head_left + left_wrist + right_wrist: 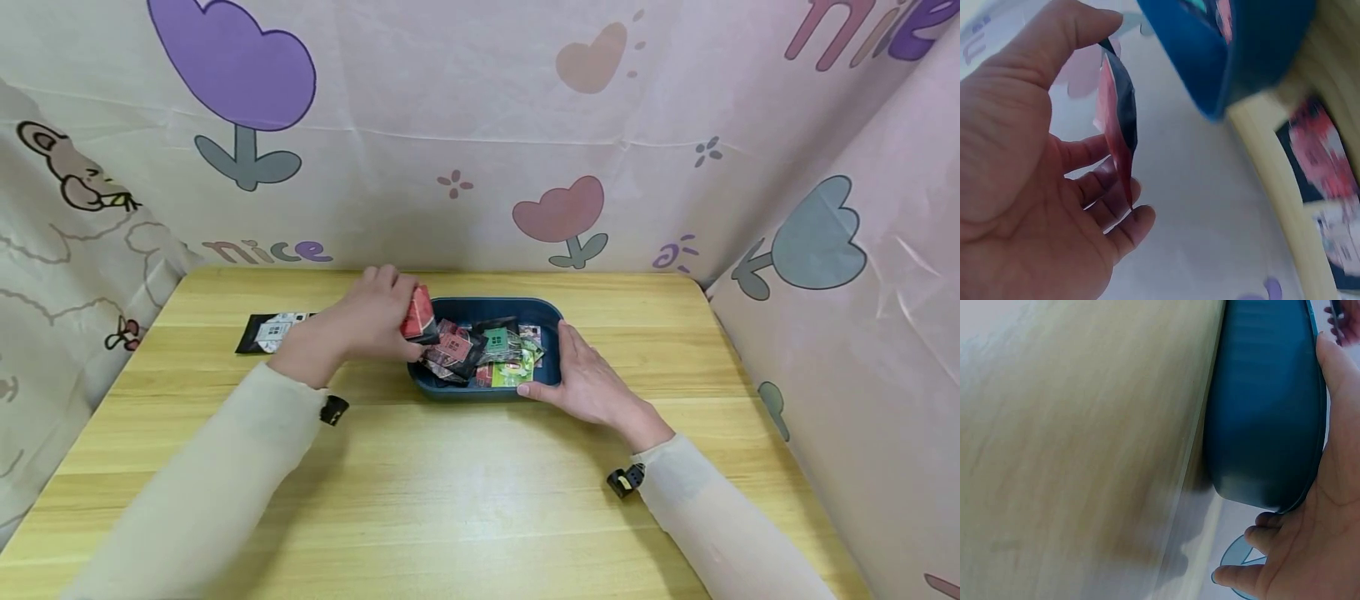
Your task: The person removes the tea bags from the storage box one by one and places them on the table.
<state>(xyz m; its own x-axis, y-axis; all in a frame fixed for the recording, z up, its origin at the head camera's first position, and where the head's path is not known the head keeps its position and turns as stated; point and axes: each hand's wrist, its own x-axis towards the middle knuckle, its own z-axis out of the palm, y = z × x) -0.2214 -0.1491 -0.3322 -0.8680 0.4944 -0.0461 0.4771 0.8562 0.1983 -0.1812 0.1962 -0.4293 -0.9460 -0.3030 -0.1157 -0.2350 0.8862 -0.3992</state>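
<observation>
My left hand (367, 321) pinches a red-and-black tea bag sachet (420, 315) between thumb and fingers, at the left end of a dark blue plastic bin (551, 312). In the left wrist view the sachet (1124, 119) is seen edge-on. Inside the bin lie several loose sachets: a dark one with a red label (453, 346), one with a green label (497, 340) and a yellow-green one (517, 372). My right hand (592, 383) holds the bin's right end, thumb at the front rim and fingers round the side; its fingertips are partly hidden in the head view.
A black-and-white sachet (272, 333) lies on the wooden table (465, 500) left of the bin, partly behind my left hand. The left wrist view also shows a red-and-black sachet (1319, 153) beside it. A printed curtain (420, 150) hangs behind the table.
</observation>
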